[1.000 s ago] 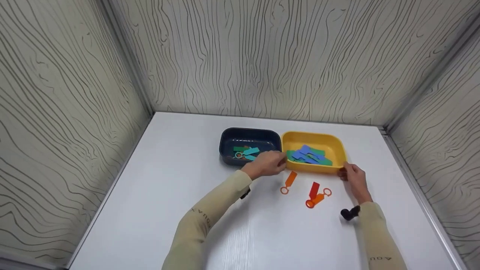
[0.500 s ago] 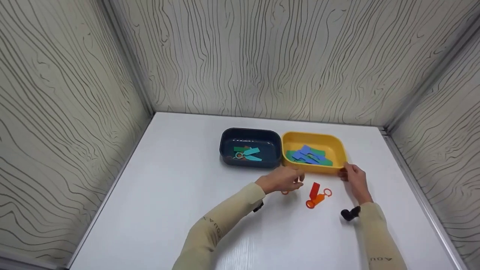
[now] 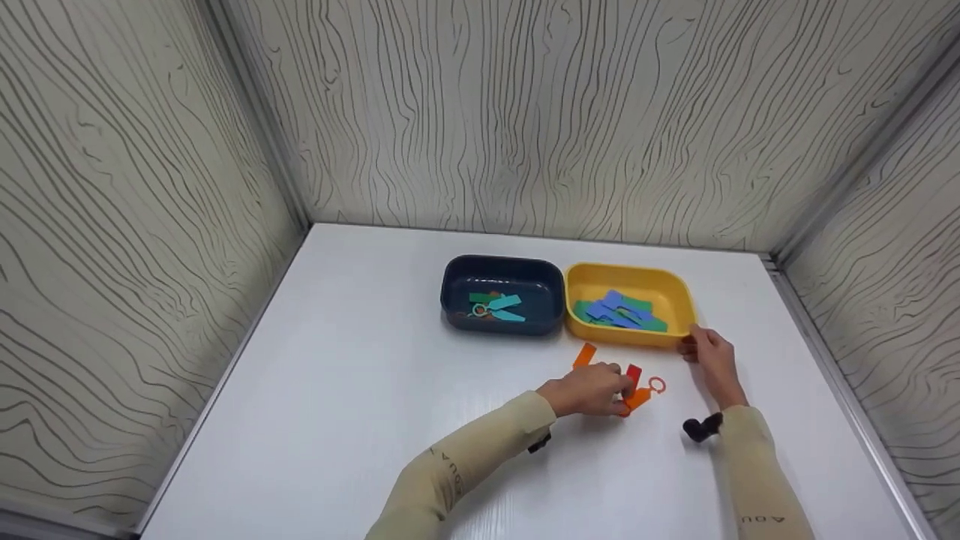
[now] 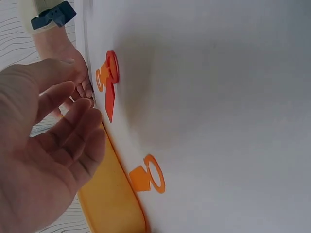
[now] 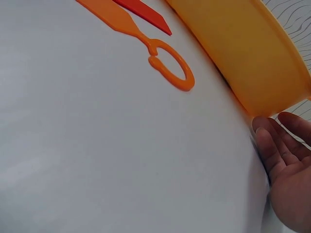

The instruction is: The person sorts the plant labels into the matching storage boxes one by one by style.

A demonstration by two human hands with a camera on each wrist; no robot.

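Observation:
My left hand [image 3: 592, 388] is over the table beside a red ring-ended plastic tag [image 3: 634, 373], its fingers loosely bent. In the left wrist view nothing lies between thumb and fingers, and the red tag rests on the table beyond the fingertips. An orange ring-ended tag [image 3: 639, 397] overlaps the red one. Another orange tag [image 3: 584, 355] lies farther back, its ring hidden by my left hand in the head view. At the near right corner of the yellow bin [image 3: 630, 337], my right hand [image 3: 716, 364] touches the wall with relaxed fingertips.
A dark blue bin [image 3: 502, 327] stands against the yellow one and holds turquoise tags [image 3: 504, 302], a green piece and orange bits. Several blue pieces [image 3: 613, 300] and green pieces [image 3: 654, 325] lie in the yellow bin. Wood-patterned panels [image 3: 495, 112] bound the white table [image 3: 360, 352].
My left hand has come from between the two bins, passed over the single orange tag, and moved rightward and nearer to the red tag. My right hand stays at the yellow bin's corner.

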